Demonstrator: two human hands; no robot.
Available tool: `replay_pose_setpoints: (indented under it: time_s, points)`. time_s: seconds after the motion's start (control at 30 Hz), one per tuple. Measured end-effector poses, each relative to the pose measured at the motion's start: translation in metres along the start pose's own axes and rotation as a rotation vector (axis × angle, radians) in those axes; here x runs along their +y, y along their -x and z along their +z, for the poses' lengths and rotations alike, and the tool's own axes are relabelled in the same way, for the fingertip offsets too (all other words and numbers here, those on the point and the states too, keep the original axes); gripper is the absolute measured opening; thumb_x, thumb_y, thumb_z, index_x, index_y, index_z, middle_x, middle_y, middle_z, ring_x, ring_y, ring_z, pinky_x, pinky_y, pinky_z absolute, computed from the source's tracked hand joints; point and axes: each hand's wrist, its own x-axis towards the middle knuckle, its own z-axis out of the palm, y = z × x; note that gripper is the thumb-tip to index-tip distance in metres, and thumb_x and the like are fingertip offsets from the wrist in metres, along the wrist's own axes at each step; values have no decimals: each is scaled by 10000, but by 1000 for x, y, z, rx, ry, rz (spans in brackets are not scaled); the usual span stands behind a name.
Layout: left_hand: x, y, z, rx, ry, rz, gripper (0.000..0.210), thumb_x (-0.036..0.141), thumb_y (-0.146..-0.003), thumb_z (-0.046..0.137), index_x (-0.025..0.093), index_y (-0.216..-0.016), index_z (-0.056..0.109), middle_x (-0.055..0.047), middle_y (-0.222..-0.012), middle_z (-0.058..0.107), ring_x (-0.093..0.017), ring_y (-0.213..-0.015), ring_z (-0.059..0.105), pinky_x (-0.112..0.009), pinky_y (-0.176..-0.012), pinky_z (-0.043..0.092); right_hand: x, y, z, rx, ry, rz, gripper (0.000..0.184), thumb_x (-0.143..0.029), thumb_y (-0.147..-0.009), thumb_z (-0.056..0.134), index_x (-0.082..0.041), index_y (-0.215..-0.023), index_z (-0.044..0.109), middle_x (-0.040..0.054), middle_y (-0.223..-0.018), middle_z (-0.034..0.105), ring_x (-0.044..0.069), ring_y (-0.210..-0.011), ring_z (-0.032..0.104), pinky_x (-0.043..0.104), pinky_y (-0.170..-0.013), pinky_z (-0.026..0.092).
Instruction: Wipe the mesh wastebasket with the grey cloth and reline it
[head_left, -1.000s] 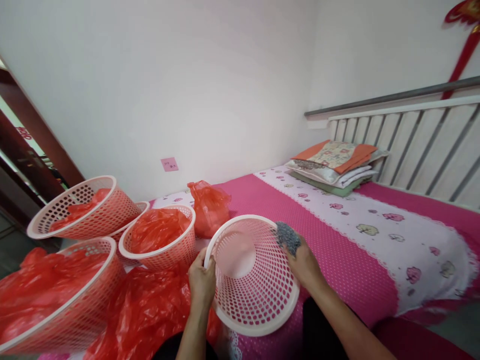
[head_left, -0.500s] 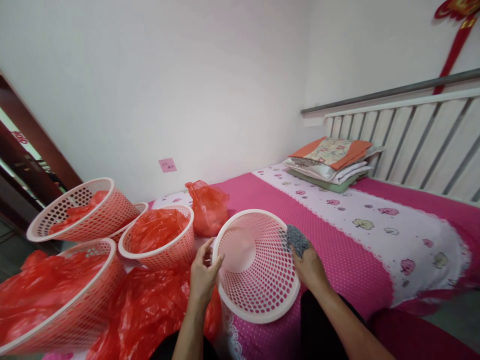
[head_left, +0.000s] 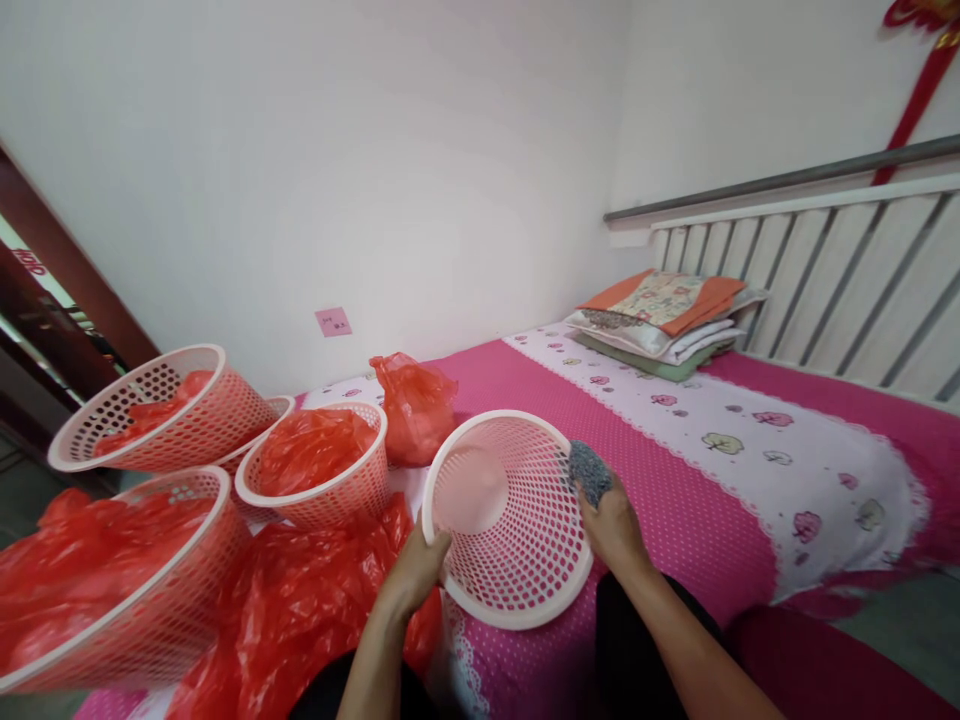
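Observation:
A pale pink plastic mesh basket (head_left: 472, 490) lies tilted in front of me, its wide mouth toward me and nothing visible inside. My left hand (head_left: 417, 570) is closed on the left side of its rim, thumb over the edge and the other fingers hidden behind. My right hand (head_left: 611, 520) grips a grey, speckled cloth or pad (head_left: 589, 472), which touches the basket's outer right side near the rim. I cannot tell exactly what the grey piece is.
On the left stand several pink baskets (head_left: 217, 600) holding red plastic bags. Crumpled red plastic (head_left: 292, 600) lies beside my left forearm, and a red bag (head_left: 416, 410) sits behind. The bed has a pink spread (head_left: 487, 375), folded bedding (head_left: 667, 310) and a slatted headboard (head_left: 825, 260).
My left hand has gone from loosely spread fingers beside the rim to a closed grip on it. The grey piece and basket have shifted slightly in view.

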Motion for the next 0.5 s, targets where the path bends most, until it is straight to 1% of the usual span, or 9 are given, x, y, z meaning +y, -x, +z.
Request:
replay_pose_setpoints:
  time_s: [0.1, 0.17, 0.23, 0.33, 0.4, 0.5]
  points:
    - [-2, -1, -1, -15, 36, -115, 362, 389, -816, 651, 173, -1100, 709, -105, -889, 774, -291, -905, 743, -423, -770, 621, -4, -2, 2, 29, -48, -47, 564, -500, -946, 556, -138, -1374, 617, 222, -1288, 716, 377, -1152, 712, 574, -1016, 564]
    - [-5, -2, 0, -1, 57, -153, 403, 395, -809, 653, 161, -1134, 693, -102, -877, 766, -288, -874, 737, -416, -736, 617, -6, -3, 4, 47, -79, -62, 551, -516, -949, 552, -134, -1336, 640, 225, -1296, 719, 361, -1176, 703, 556, -1041, 555]
    - [-8, -3, 2, 27, 77, -169, 409, 388, -811, 653, 151, -1142, 693, -84, -811, 747, -275, -826, 728, -408, -718, 611, -7, -5, 6, 51, -96, -44, 518, -529, -951, 540, -139, -1259, 687, 220, -1246, 749, 350, -1167, 710, 537, -1034, 562]
    - [-13, -5, 5, 66, 114, -178, 388, 370, -831, 650, 137, -1135, 713, -66, -734, 726, -251, -745, 710, -416, -719, 609, -7, -4, 9, 40, -110, -9, 489, -549, -939, 536, -152, -1127, 751, 211, -1094, 798, 359, -1102, 740, 536, -1002, 583]
    - [-15, -6, 7, 95, 132, -176, 377, 366, -836, 666, 131, -1125, 724, -76, -739, 736, -252, -736, 710, -425, -717, 610, -6, -1, 11, 45, -126, -7, 482, -549, -932, 544, -159, -1100, 772, 206, -1086, 805, 359, -1095, 749, 540, -1012, 583]
    - [-18, -7, 8, 126, 144, -162, 382, 362, -831, 694, 127, -1130, 733, -97, -786, 761, -270, -787, 734, -424, -715, 614, -2, 6, 12, 35, -142, -26, 475, -537, -944, 539, -171, -1106, 793, 190, -1118, 810, 351, -1104, 756, 536, -1036, 579]
